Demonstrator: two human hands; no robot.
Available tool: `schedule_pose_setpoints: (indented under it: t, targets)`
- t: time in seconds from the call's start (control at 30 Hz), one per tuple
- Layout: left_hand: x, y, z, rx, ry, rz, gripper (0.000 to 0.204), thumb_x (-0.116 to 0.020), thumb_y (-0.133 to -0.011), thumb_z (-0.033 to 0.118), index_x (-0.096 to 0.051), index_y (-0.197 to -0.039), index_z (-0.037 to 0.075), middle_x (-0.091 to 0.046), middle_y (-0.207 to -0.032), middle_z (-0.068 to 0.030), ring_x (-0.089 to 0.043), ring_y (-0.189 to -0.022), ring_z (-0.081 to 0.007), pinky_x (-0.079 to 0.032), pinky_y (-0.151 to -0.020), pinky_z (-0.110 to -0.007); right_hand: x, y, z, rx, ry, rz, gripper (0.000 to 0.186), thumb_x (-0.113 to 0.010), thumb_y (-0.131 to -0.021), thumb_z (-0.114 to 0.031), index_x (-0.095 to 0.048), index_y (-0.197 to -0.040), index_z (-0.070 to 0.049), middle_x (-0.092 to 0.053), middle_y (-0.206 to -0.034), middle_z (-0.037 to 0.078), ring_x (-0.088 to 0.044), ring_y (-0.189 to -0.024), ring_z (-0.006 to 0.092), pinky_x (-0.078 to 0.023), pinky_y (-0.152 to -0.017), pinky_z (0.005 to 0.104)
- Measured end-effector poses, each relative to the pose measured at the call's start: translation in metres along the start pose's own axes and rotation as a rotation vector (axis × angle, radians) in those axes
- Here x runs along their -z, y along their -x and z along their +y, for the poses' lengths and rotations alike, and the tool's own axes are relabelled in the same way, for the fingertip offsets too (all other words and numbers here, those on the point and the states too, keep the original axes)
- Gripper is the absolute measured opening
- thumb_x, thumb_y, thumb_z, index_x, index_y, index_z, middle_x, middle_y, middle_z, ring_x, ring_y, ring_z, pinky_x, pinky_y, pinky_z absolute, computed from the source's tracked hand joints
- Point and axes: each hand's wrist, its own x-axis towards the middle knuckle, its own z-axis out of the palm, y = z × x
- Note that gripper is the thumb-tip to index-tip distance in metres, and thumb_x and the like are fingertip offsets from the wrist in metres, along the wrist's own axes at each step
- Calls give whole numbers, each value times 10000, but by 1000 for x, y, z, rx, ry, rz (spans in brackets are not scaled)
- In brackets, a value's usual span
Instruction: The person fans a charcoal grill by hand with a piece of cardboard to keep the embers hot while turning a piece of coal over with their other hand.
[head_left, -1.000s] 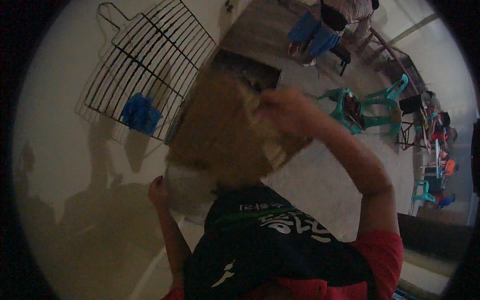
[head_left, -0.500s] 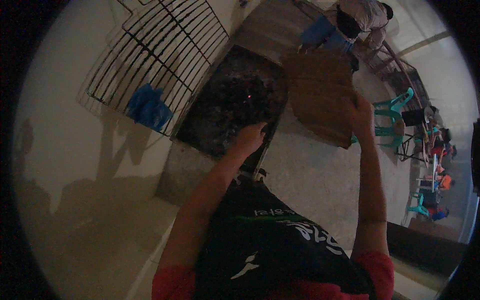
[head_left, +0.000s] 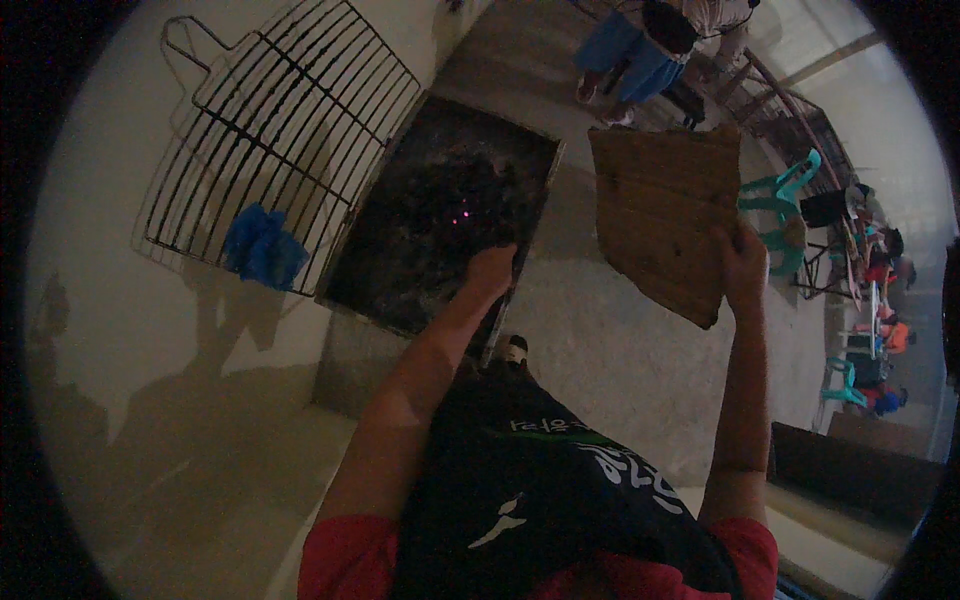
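My right hand is closed on the edge of a brown piece of cardboard, held flat and raised to the right of a dark rectangular charcoal grill. Dark coals fill the grill's middle, with a few small glowing points among them. Over the grill's near right part is my left hand, curled with its fingers mostly hidden; I cannot make out what it holds, if anything.
A wire grill rack leans at the wall on the left, with a blue plastic bag on it. Beyond the cardboard, a person is near. Green chairs and several seated people are farther right.
The cardboard has moved away from the grill to the right and now shows its face more fully. More glowing points show in the coals. My left hand stays over the grill.
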Motion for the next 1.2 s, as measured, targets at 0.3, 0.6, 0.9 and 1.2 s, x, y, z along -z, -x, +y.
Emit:
schedule_pose_setpoints:
  t: [0.3,0.6,0.9,1.2]
  targets:
    - [18,3,14,83,-74,-54,212,-474,-720,95,-517,-925,67,-586,-761,-159,-576,-732,-327,-464,-614,-423,4,-5,11,79,85,2,258,-538,-768,-179,-538,-956,-2,-600,-813,103,-539,-733,126,-428,-651,285]
    - [85,34,17,132,17,202,250,-558,-723,234,-537,-915,74,-589,-766,-144,-573,-711,-325,-462,-618,-422,5,-2,13,90,31,-13,244,-533,-761,-143,-536,-959,0,-593,-883,102,-539,-789,146,-424,-689,285]
    - [125,18,-29,118,-125,364,310,-585,-709,238,-529,-964,70,-582,-826,-153,-563,-763,-313,-445,-654,-414,-17,-2,7,198,48,-204,257,-491,-765,-155,-537,-970,-8,-594,-886,122,-556,-800,182,-424,-700,295]
    - [121,90,-31,143,-311,-139,230,-549,-725,240,-562,-877,67,-577,-800,-151,-554,-729,-323,-445,-649,-405,-44,25,-50,388,-101,-297,223,-498,-754,-173,-538,-916,-24,-572,-803,165,-564,-742,223,-423,-649,320]
